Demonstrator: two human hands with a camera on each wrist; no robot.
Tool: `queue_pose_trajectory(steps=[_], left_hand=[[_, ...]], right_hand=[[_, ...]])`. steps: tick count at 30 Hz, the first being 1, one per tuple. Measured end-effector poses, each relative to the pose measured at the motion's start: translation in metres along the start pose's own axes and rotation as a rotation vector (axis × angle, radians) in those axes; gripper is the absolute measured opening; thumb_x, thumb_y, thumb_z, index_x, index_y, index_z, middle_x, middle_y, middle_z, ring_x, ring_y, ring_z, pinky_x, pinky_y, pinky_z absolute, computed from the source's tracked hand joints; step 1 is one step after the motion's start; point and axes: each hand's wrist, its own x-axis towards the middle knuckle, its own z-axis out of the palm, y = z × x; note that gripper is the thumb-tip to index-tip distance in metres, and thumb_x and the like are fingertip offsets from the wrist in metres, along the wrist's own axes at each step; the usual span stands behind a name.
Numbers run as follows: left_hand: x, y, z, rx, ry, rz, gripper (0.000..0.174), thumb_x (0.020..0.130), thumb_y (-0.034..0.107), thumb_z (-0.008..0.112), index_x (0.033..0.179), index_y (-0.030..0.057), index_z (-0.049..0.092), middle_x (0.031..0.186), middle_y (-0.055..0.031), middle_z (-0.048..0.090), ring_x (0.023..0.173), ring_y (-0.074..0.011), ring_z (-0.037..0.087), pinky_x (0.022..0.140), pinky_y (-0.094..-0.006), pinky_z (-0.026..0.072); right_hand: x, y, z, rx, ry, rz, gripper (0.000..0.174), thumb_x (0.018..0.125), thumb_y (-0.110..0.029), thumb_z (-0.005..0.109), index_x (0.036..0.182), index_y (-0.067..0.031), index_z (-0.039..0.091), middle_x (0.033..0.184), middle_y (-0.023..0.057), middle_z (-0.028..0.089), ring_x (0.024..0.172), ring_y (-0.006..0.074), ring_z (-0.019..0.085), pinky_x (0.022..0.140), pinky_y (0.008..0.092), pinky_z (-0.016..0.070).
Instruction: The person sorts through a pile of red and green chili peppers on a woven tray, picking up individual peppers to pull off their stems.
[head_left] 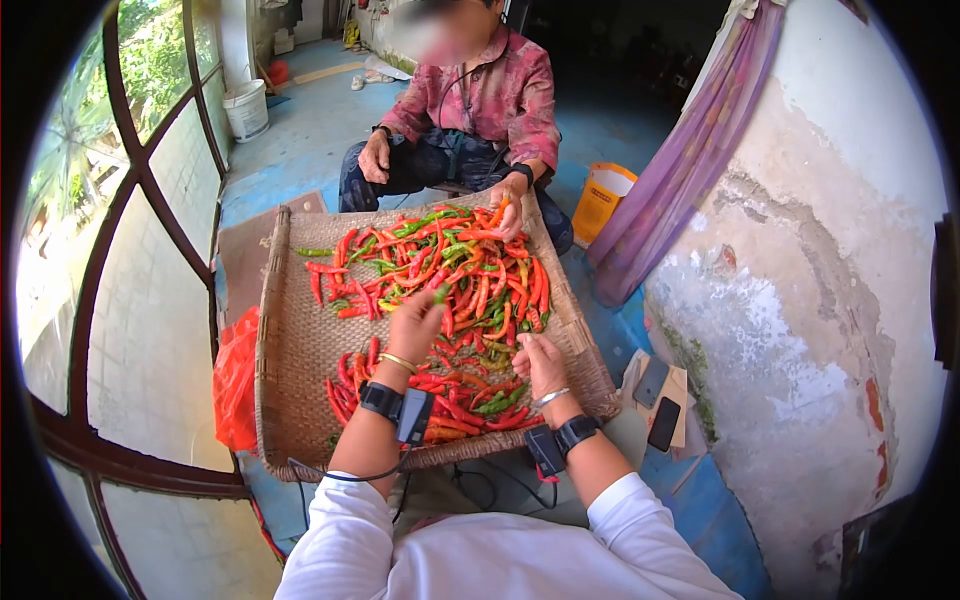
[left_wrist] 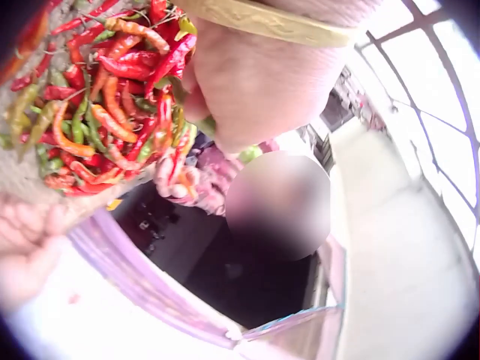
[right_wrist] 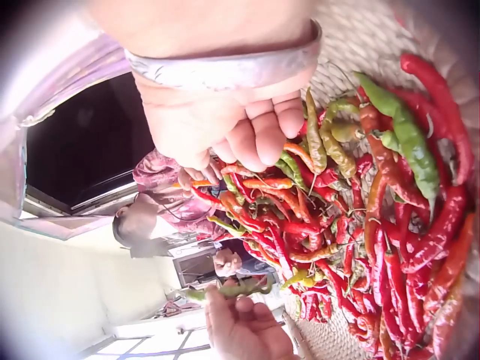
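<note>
My left hand (head_left: 414, 328) pinches a green chili pepper (right_wrist: 234, 290) between thumb and fingers, raised over the woven tray (head_left: 290, 350). In the right wrist view the pepper sticks out past the fingertips. My right hand (head_left: 541, 365) hovers above the near right part of the tray, its fingers loosely curled with nothing visible in them. Below both hands lies a heap of red, orange and green chili peppers (head_left: 470, 265). A nearer row of mostly red peppers (head_left: 455, 410) lies along the tray's front edge.
Across the tray sits a person in a pink patterned shirt (head_left: 500, 95), one hand (head_left: 507, 205) over the far peppers. A red plastic bag (head_left: 236, 385) is at the left. Two phones (head_left: 663, 424) lie on the right. A yellow container (head_left: 600, 205) and white bucket (head_left: 246, 110) stand farther back.
</note>
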Motion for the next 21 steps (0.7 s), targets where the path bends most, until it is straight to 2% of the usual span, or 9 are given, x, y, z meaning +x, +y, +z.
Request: queue_pose_trajectory(steps=[3,6,9,10,11,13,14,16,21], left_hand=[[0.016,-0.011,-0.025,-0.747,0.471,-0.048,0.02,0.083,0.023,0.046,0.088,0.0039,0.05,0.068,-0.0004,0.053,0.049,-0.008,0.048,0.043,-0.0191,0.0384],[0.009,-0.028,-0.02,-0.805,0.517,-0.286,0.028,0.083,0.031,0.046,0.088,0.0039,0.049,0.069,-0.0008,0.053,0.049,-0.0079,0.048,0.042,-0.0194,0.0387],[-0.004,-0.053,0.007,-0.203,-0.008,-0.407,0.03,0.078,0.031,0.051,0.083,0.0022,0.056,0.065,-0.0052,0.057,0.059,-0.0105,0.055,0.047,-0.0231,0.0424],[-0.012,-0.052,0.017,0.24,-0.133,-0.071,0.031,0.074,0.03,0.055,0.092,0.0043,0.056,0.067,-0.0086,0.058,0.067,-0.0182,0.058,0.058,-0.0301,0.046],[-0.018,-0.051,0.025,0.631,-0.333,-0.069,0.035,0.07,0.031,0.057,0.097,0.0082,0.056,0.081,-0.012,0.059,0.079,-0.025,0.057,0.07,-0.0351,0.0448],[-0.029,-0.048,0.042,0.892,-0.492,-0.012,0.04,0.066,0.029,0.062,0.099,0.0088,0.054,0.091,-0.0128,0.057,0.082,-0.0276,0.055,0.07,-0.0341,0.0445],[-0.032,-0.045,0.049,0.891,-0.49,-0.009,0.04,0.066,0.029,0.062,0.099,0.0088,0.054,0.091,-0.0128,0.057,0.082,-0.0276,0.055,0.07,-0.0341,0.0445],[-0.04,-0.029,0.053,0.977,-0.817,0.018,0.038,0.066,0.033,0.061,0.096,0.0103,0.055,0.094,-0.0112,0.055,0.084,-0.0266,0.054,0.07,-0.0354,0.0441],[-0.043,-0.04,0.06,1.078,-0.892,0.101,0.03,0.069,0.032,0.057,0.093,0.0133,0.058,0.093,-0.01,0.055,0.085,-0.0248,0.055,0.069,-0.0352,0.0455]], right_hand=[[0.0,0.0,0.002,-0.064,-0.031,0.008,0.023,0.081,-0.026,0.048,0.084,-0.0045,0.055,0.054,0.0011,0.052,0.043,0.0078,0.047,0.04,0.0187,0.0367],[0.004,0.005,0.002,-0.067,-0.044,0.013,0.021,0.081,-0.025,0.049,0.082,-0.0043,0.055,0.054,0.0008,0.052,0.044,0.0077,0.047,0.04,0.0189,0.0371],[0.004,0.006,0.003,-0.112,-0.071,0.005,0.021,0.081,-0.023,0.05,0.083,-0.0031,0.055,0.054,0.001,0.052,0.043,0.0077,0.047,0.04,0.0193,0.0379],[0.003,0.007,0.004,-0.154,-0.09,-0.006,0.02,0.08,-0.022,0.051,0.084,-0.0024,0.055,0.055,0.0011,0.052,0.043,0.0077,0.047,0.041,0.0195,0.0384],[0.003,0.007,0.004,-0.155,-0.09,-0.007,0.02,0.08,-0.022,0.051,0.084,-0.0024,0.055,0.055,0.0011,0.052,0.043,0.0077,0.047,0.041,0.0195,0.0384],[0.002,0.01,0.003,-0.262,-0.118,-0.033,0.018,0.079,-0.018,0.052,0.084,-0.0009,0.055,0.057,0.002,0.054,0.046,0.0077,0.049,0.042,0.0205,0.0404],[0.001,0.012,0.003,-0.263,-0.118,-0.036,0.018,0.079,-0.018,0.052,0.084,-0.0009,0.055,0.057,0.002,0.054,0.046,0.0077,0.049,0.042,0.0205,0.0404],[0.0,0.015,0.004,-0.39,-0.147,-0.107,0.017,0.077,-0.016,0.053,0.084,-0.0005,0.056,0.06,0.003,0.056,0.049,0.008,0.051,0.044,0.0213,0.0419],[0.002,0.019,0.004,-0.414,-0.173,-0.144,0.017,0.079,-0.015,0.051,0.086,0.0004,0.054,0.058,0.0029,0.053,0.047,0.0066,0.048,0.043,0.0192,0.0398]])
